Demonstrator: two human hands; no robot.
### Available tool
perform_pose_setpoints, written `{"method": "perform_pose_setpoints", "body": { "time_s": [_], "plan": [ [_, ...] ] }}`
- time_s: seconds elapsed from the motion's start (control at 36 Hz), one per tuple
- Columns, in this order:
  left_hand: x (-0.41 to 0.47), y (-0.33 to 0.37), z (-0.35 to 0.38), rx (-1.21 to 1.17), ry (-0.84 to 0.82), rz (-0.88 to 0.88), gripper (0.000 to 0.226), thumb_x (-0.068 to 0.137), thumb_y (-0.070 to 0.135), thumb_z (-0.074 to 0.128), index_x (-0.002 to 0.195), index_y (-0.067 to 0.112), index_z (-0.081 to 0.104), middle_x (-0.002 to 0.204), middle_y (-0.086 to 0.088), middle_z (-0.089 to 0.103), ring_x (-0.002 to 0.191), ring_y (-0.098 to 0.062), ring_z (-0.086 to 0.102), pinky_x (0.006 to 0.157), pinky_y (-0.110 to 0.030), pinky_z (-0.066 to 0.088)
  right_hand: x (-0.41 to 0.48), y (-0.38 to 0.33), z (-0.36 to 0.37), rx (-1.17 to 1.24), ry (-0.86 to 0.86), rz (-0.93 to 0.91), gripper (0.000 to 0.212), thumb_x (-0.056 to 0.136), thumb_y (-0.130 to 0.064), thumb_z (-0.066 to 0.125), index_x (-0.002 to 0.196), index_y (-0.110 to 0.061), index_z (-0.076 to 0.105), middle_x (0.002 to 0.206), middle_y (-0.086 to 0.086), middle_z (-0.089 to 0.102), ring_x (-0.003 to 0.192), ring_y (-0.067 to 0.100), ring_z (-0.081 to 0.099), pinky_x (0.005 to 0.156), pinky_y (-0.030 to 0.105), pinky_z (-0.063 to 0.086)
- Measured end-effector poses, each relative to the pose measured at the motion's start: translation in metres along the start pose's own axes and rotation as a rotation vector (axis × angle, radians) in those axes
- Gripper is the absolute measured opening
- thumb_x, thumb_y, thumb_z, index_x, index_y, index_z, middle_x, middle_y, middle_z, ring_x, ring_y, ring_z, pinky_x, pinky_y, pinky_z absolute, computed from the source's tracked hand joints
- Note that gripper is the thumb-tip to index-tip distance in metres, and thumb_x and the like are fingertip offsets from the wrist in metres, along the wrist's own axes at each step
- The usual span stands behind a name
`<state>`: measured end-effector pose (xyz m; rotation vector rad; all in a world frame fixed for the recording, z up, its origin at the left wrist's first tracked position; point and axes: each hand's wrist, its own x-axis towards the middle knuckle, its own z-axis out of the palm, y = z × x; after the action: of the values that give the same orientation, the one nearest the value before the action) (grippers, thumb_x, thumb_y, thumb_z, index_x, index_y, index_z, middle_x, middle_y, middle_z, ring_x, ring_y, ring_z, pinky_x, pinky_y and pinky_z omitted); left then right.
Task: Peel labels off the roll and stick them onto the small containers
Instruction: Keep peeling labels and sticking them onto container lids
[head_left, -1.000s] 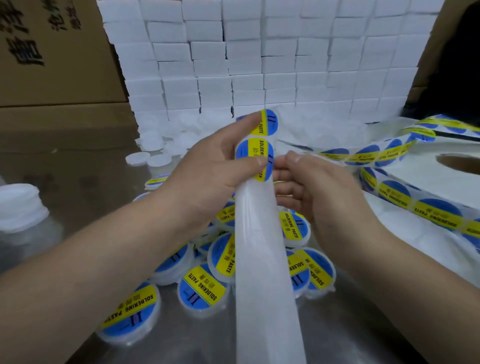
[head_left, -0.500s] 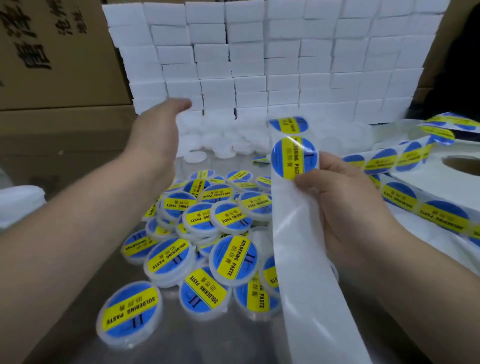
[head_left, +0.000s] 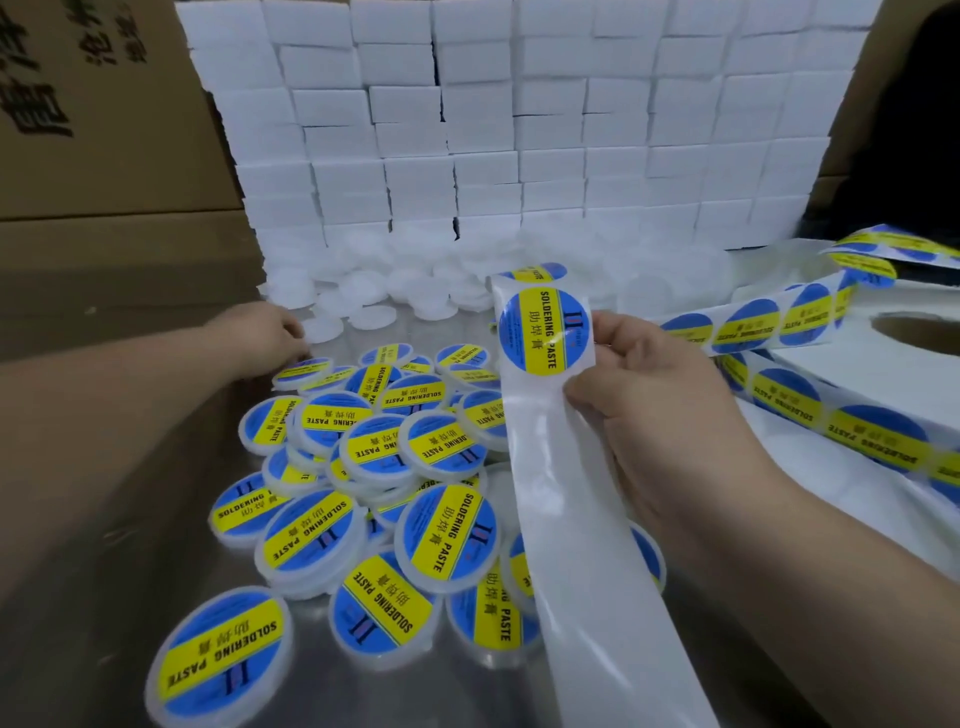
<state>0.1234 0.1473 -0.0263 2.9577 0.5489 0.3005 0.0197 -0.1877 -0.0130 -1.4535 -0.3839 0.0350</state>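
Right hand (head_left: 649, 415): grip pinches the right edge of the glossy white backing strip (head_left: 566, 519), held above the heap.
Label: round blue-and-yellow "SOLDERING PASTE" sticker (head_left: 543, 332) on the strip's upper end, touching the thumb.
Left hand (head_left: 260, 332): at the heap's far-left edge, fingers curled down; cannot tell whether its grip grasps anything.
Containers: small round labelled tubs (head_left: 395, 441) heaped on the shiny metal table (head_left: 467, 701); plain white tubs (head_left: 374, 291) behind.
Roll: white label roll (head_left: 779, 405) at the right.

- Premises: packing workshop or small warehouse.
- Evidence: printed cartons (head_left: 104, 104) at left; wall of stacked white boxes (head_left: 519, 130); metal bench (head_left: 104, 571) heaped with labelled tubs (head_left: 374, 452).
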Motion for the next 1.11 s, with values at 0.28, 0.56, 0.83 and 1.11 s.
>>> {"method": "perform_pose_setpoints", "body": {
  "time_s": [0.28, 0.56, 0.83, 1.11],
  "plan": [
    [0.004, 0.013, 0.011, -0.044, 0.069, 0.029, 0.018, 0.089, 0.024, 0.056, 0.09, 0.013, 0.07, 0.095, -0.009, 0.067, 0.079, -0.023, 0.055, 0.059, -0.028, 0.04, 0.001, -0.002, -0.001, 0.029, 0.079, -0.006, 0.034, 0.084, 0.0, 0.055, 0.087, -0.031, 0.07, 0.075, 0.019, 0.059, 0.067, 0.026, 0.047, 0.064, 0.039, 0.038],
    [-0.053, 0.074, -0.05, -1.79, -0.063, -0.371, 0.007, 0.089, 0.019, 0.043, 0.088, 0.015, 0.048, 0.098, -0.005, 0.05, 0.089, -0.033, 0.058, 0.068, -0.037, 0.049, 0.0, -0.002, 0.0, -0.093, 0.093, 0.007, 0.027, 0.078, -0.003, 0.055, 0.092, -0.023, 0.063, 0.076, 0.001, 0.073, 0.068, 0.02, 0.066, 0.069, 0.041, 0.055],
    [-0.166, 0.138, -0.073, -1.561, 0.083, 0.094, 0.027, 0.083, 0.029, 0.035, 0.088, 0.017, 0.059, 0.076, -0.005, 0.065, 0.062, -0.019, 0.052, 0.05, -0.022, 0.035, -0.002, -0.002, 0.001, -0.023, 0.023, -0.043, 0.034, 0.075, 0.01, 0.051, 0.089, -0.019, 0.064, 0.075, -0.002, 0.074, 0.065, 0.015, 0.069, 0.058, 0.029, 0.053],
    [-0.185, 0.127, -0.059, -0.567, 0.363, 0.593, 0.022, 0.083, 0.031, 0.045, 0.095, 0.045, 0.056, 0.097, 0.014, 0.05, 0.091, 0.0, 0.046, 0.075, -0.014, 0.035, -0.003, -0.005, 0.003, 0.051, -0.057, -0.138, 0.039, 0.08, 0.011, 0.055, 0.097, -0.022, 0.067, 0.078, 0.0, 0.074, 0.064, 0.013, 0.068, 0.056, 0.024, 0.054]
  ]
}}
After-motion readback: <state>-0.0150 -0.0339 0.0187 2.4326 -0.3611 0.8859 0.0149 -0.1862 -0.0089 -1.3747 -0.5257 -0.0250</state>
